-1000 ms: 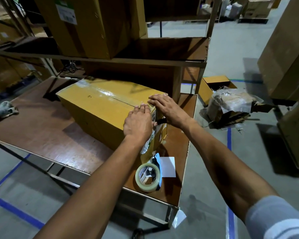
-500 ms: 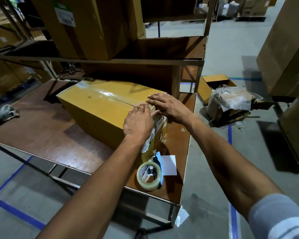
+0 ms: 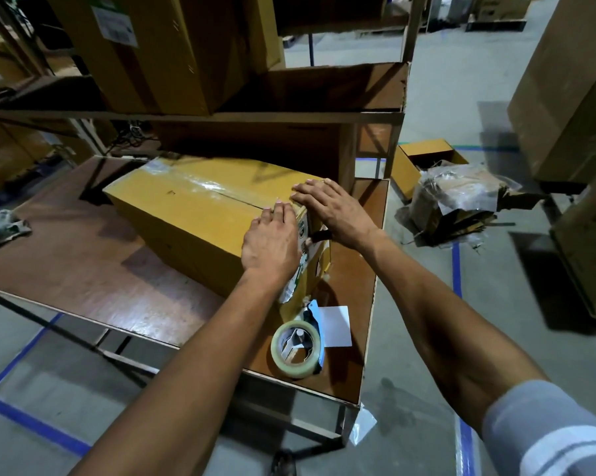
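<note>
A yellow cardboard box [image 3: 200, 214] lies on the brown table [image 3: 83, 269], its top seam covered with clear tape. My left hand [image 3: 271, 240] presses flat on the box's near top corner, fingers straight and together. My right hand [image 3: 334, 209] lies flat over the same end, fingers pointing left along the taped seam, thumb down the end face. A roll of clear tape [image 3: 296, 348] in a blue dispenser lies on the table just below the box, beside a white card [image 3: 336, 326].
A shelf [image 3: 221, 115] above the table carries a large cardboard box [image 3: 173, 49]. A crumpled cloth [image 3: 1, 228] lies at the table's left edge. On the floor to the right sit an open yellow box [image 3: 423, 159] and plastic-wrapped cardboard scraps [image 3: 461, 201]. Tall cartons [image 3: 571, 97] stand far right.
My right hand has slid slightly along the box's end, its fingers staying flat on the tape. My left hand stays pressed in the same spot.
</note>
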Action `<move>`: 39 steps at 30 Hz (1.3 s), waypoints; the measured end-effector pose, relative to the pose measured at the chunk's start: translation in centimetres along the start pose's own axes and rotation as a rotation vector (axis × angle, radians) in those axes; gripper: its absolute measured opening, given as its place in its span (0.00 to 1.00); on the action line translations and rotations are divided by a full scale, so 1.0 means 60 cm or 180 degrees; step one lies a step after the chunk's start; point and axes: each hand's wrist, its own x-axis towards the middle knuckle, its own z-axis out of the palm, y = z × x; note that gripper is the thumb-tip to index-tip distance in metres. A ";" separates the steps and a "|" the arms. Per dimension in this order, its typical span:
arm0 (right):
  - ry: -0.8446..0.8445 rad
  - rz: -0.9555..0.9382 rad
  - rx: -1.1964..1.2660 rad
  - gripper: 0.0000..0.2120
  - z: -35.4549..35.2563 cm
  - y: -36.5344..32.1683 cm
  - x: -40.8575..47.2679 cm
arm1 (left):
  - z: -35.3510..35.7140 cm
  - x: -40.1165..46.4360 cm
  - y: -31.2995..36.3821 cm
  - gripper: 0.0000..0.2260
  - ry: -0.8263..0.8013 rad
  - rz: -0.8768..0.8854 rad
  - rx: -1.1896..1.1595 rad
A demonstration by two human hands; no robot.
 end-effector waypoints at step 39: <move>0.0318 0.1558 0.1479 0.41 -0.026 -0.086 -0.119 | 0.119 -0.050 -0.166 0.34 0.0559 0.0209 -0.1338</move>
